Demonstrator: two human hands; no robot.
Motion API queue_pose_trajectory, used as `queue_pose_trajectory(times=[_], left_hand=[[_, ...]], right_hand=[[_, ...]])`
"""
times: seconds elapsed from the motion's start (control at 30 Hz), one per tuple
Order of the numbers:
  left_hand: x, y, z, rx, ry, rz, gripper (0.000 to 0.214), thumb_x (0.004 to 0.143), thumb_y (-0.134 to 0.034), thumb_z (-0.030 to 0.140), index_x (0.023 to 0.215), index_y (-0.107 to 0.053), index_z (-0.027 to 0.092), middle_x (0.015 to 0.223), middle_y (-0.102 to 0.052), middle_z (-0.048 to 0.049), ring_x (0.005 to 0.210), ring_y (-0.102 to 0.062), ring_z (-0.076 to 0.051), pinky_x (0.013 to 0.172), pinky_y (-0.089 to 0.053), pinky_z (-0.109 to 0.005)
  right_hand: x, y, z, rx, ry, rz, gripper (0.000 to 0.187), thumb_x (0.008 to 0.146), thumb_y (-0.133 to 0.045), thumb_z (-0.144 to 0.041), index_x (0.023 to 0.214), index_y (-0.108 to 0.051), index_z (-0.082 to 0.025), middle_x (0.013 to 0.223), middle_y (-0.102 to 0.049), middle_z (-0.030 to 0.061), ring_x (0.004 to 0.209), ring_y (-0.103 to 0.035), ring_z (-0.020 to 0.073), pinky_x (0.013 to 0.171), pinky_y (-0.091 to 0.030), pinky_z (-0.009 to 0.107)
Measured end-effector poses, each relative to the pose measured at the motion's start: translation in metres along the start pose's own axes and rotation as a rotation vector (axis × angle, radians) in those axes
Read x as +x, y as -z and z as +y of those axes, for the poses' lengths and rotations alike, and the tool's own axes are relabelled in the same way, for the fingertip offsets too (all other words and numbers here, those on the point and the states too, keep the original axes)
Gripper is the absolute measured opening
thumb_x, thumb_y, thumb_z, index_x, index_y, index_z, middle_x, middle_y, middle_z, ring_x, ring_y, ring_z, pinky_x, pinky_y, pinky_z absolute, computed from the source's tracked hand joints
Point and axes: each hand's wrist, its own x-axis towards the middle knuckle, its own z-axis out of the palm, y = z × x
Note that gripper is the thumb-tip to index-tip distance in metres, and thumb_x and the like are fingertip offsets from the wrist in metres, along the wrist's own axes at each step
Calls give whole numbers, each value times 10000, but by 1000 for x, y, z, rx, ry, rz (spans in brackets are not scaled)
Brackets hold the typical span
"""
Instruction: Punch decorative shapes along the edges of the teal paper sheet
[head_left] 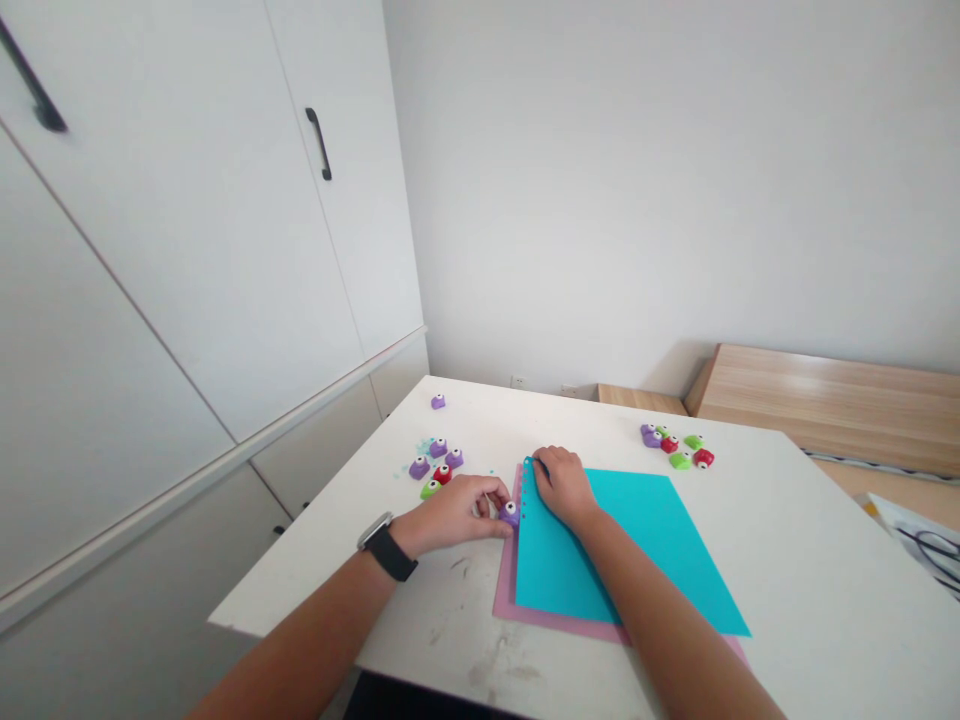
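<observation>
Here, the left hand (486,508) has its grip closed on a purple punch (511,514), thumb on the near side and fingers on the far side, with the punch set at the left edge of a turquoise sheet (645,545). A row of small holes runs along that same edge, from the far left corner down to just beside the punch. The right hand (564,482) lies palm down on the sheet near that corner, fingers bent; whether its grip pinches the paper or only rests on it, I cannot tell. Beneath the turquoise sheet is a pink sheet (505,585), showing along the left and near edges, and both lie on a white table (817,590) with dark smudges near its front. A dark-strapped watch (388,548) sits on the left wrist. Beyond the left hand is a cluster of punches: three purple, a red punch (442,475) and a green punch (430,490), with turquoise paper bits (425,443) scattered beside them. Another purple one (438,402) stands alone near the table's far left corner. Well apart, toward the far right, lies a second group of purple, green and red punches (670,443).
</observation>
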Motion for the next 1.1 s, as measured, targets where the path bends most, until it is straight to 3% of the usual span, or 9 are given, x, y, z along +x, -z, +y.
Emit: queue_pose_trajectory(times=[1.1], left_hand=[[-1,3,11,-14,-10,-11,436,736,-763,528,977,-672,177,865,-691,-17,683,-632,-144,619,-444,-226]], right_hand=[[0,4,-2,4,-12,-22,199,990,-437,-249,1019,-628,-204,917,-659,56,932,-564,200,821,-329,299]])
